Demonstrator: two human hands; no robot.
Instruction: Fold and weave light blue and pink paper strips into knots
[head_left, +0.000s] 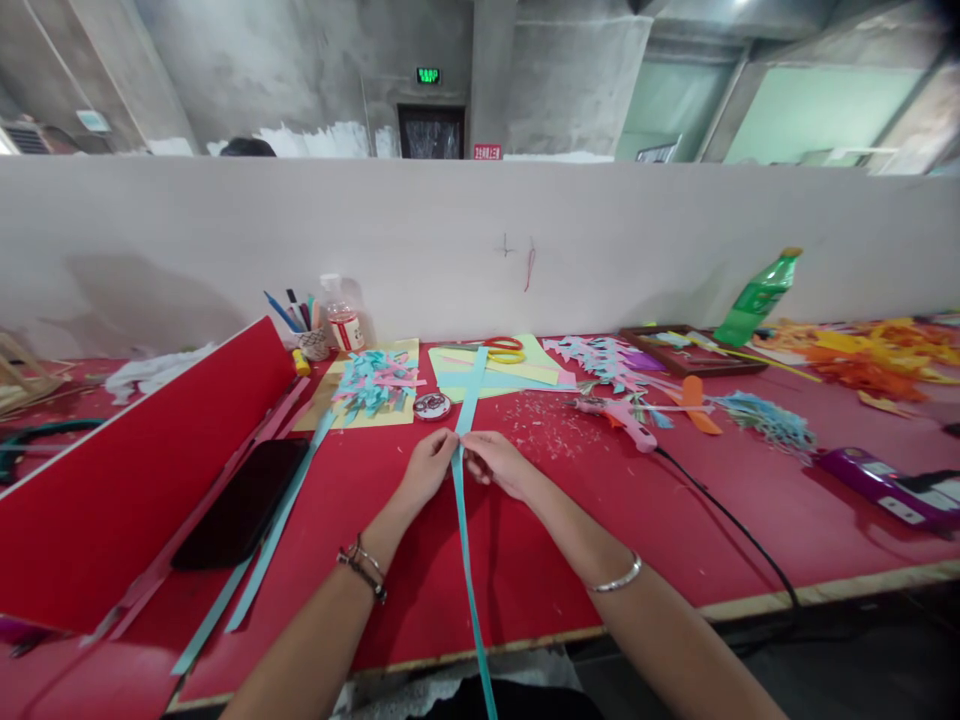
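Observation:
A long light-blue paper strip (469, 560) runs from the back of the table toward me and hangs past the front edge. My left hand (431, 462) pinches it from the left, fingers closed. From the other side my right hand (493, 462) pinches the same strip, its fingertips almost touching the left ones. The strip is wide and flat beyond my hands and narrower on the near side, where it looks folded or seen edge-on. Its far end reaches the scissors (504, 350) with red and yellow handles, lying on pastel paper sheets (450, 380).
A pink glue gun (621, 418) with a black cord lies to the right. At left are a black phone (240, 505) and a leaning red board (150, 450). Cut paper fringe (375, 382), a round tin (432, 406), a green bottle (759, 300) and a purple power strip (889, 488) surround the work area.

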